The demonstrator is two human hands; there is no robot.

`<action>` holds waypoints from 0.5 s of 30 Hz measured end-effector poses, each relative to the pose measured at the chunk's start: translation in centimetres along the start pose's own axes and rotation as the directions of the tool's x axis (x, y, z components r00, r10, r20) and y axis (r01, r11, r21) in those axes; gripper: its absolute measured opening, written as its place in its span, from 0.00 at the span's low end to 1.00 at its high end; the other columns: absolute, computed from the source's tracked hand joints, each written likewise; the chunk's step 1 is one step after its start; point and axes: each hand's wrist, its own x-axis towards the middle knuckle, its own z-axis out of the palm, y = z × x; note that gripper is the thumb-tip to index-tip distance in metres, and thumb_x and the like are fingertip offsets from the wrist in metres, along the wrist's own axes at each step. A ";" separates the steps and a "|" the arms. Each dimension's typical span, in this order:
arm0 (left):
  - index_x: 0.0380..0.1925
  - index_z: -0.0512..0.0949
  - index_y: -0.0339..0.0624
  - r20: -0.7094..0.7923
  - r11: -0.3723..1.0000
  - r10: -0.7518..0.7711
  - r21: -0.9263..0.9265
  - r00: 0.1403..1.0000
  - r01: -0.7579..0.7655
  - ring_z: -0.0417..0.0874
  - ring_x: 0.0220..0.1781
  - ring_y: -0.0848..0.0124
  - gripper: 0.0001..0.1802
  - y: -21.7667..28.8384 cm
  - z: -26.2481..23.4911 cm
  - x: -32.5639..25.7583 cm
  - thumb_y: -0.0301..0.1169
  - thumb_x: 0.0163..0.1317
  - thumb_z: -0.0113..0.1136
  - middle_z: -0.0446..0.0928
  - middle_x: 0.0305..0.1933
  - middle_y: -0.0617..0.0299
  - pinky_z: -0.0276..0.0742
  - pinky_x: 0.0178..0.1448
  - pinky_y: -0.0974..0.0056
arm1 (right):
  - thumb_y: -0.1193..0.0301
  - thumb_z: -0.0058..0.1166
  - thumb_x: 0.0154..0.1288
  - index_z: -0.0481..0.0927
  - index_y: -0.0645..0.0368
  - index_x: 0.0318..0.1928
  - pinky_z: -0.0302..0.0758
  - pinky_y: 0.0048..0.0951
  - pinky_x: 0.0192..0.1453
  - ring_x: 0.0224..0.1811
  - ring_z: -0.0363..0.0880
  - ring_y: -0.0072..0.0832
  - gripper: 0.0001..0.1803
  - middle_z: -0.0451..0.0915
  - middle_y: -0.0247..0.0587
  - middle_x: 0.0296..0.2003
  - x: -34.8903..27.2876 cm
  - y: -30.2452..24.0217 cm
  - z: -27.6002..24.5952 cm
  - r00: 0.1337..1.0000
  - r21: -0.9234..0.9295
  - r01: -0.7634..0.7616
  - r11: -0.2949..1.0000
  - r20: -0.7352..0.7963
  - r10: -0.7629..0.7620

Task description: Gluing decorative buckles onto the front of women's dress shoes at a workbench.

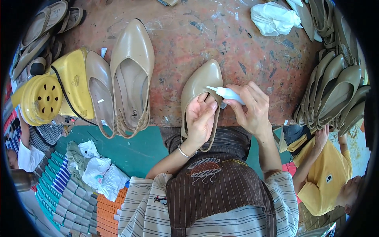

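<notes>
A beige pointed slingback shoe (206, 76) rests at the table's near edge, toe pointing away from me. My left hand (200, 118) grips it from inside, palm up, with the fingers reaching in under the vamp and partly hidden. In my right hand (252, 103) is a small white squeeze bottle (229, 94) with a thin nozzle, held between thumb and fingers. The nozzle tip points left, over the shoe's upper near its opening; whether it touches cannot be made out. No drop of liquid shows.
Two more beige slingbacks (132, 43) stand left, beside a yellow machine (75, 81) with a round perforated part. More shoes (335, 87) are stacked at right, near a co-worker in a yellow shirt (325, 170). A crumpled white bag (274, 19) lies at the back. The table (169, 71) is scuffed.
</notes>
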 end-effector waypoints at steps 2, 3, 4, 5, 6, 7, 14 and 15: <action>0.61 0.61 0.30 -0.025 1.000 -0.002 -0.003 1.000 0.001 0.69 0.62 0.68 0.27 0.0 0.0 -0.1 0.15 0.60 0.49 0.67 0.61 0.56 0.62 0.65 0.64 | 0.69 0.65 0.52 0.80 0.60 0.37 0.72 0.32 0.27 0.26 0.74 0.34 0.13 0.78 0.39 0.25 0.1 0.0 0.0 1.000 -0.012 0.002 1.000 0.005 -0.002; 0.62 0.60 0.30 -0.023 1.000 -0.005 -0.002 1.000 0.005 0.69 0.62 0.68 0.27 -0.1 -0.2 -0.1 0.15 0.60 0.49 0.67 0.62 0.56 0.62 0.66 0.64 | 0.69 0.65 0.52 0.80 0.60 0.37 0.72 0.32 0.27 0.26 0.74 0.34 0.12 0.78 0.38 0.25 0.1 -0.1 -0.1 1.000 -0.024 -0.006 1.000 0.015 0.006; 0.62 0.60 0.30 -0.021 1.000 -0.009 -0.001 1.000 0.009 0.68 0.63 0.67 0.28 -0.1 -0.2 -0.1 0.15 0.60 0.49 0.67 0.62 0.55 0.62 0.66 0.64 | 0.69 0.65 0.53 0.80 0.60 0.37 0.72 0.32 0.27 0.26 0.75 0.34 0.12 0.78 0.38 0.25 0.1 -0.1 -0.1 1.000 -0.035 -0.014 0.999 0.025 0.015; 0.62 0.60 0.30 -0.021 1.000 -0.010 -0.001 1.000 0.010 0.68 0.63 0.67 0.28 -0.1 -0.2 -0.1 0.15 0.60 0.49 0.67 0.62 0.55 0.62 0.66 0.64 | 0.69 0.65 0.53 0.80 0.60 0.37 0.72 0.32 0.27 0.26 0.75 0.34 0.12 0.78 0.38 0.25 0.1 -0.1 -0.1 1.000 -0.035 -0.015 0.999 0.025 0.016; 0.62 0.60 0.30 -0.022 1.000 -0.011 0.006 1.000 0.011 0.68 0.64 0.67 0.28 -0.1 -0.2 -0.1 0.15 0.60 0.49 0.66 0.63 0.55 0.61 0.66 0.63 | 0.69 0.65 0.53 0.80 0.60 0.37 0.72 0.32 0.27 0.26 0.74 0.34 0.12 0.78 0.38 0.25 0.2 -0.1 -0.1 1.000 -0.039 -0.011 0.999 0.021 0.012; 0.63 0.59 0.30 -0.022 1.000 -0.012 0.012 1.000 0.012 0.67 0.65 0.66 0.29 0.0 -0.1 0.0 0.15 0.60 0.49 0.65 0.63 0.54 0.61 0.67 0.63 | 0.69 0.65 0.53 0.80 0.60 0.37 0.72 0.32 0.27 0.26 0.74 0.34 0.12 0.77 0.38 0.25 0.2 -0.1 -0.1 1.000 -0.044 -0.008 0.999 0.018 0.009; 0.53 0.66 0.30 -0.083 1.000 0.001 -0.029 0.997 -0.004 0.69 0.61 0.68 0.19 0.1 0.6 0.1 0.14 0.62 0.48 0.69 0.54 0.57 0.64 0.65 0.63 | 0.69 0.64 0.53 0.80 0.60 0.37 0.72 0.32 0.26 0.25 0.74 0.33 0.12 0.78 0.38 0.25 0.4 -0.3 -0.1 0.999 -0.052 -0.010 0.999 0.035 0.011; 0.53 0.66 0.31 -0.074 1.000 -0.006 -0.019 0.997 0.004 0.70 0.59 0.69 0.18 0.2 0.6 0.1 0.14 0.62 0.48 0.69 0.53 0.58 0.64 0.63 0.64 | 0.70 0.65 0.52 0.80 0.62 0.37 0.71 0.32 0.27 0.25 0.73 0.34 0.13 0.78 0.39 0.25 0.5 -0.4 -0.1 0.999 -0.048 -0.025 0.999 0.044 0.027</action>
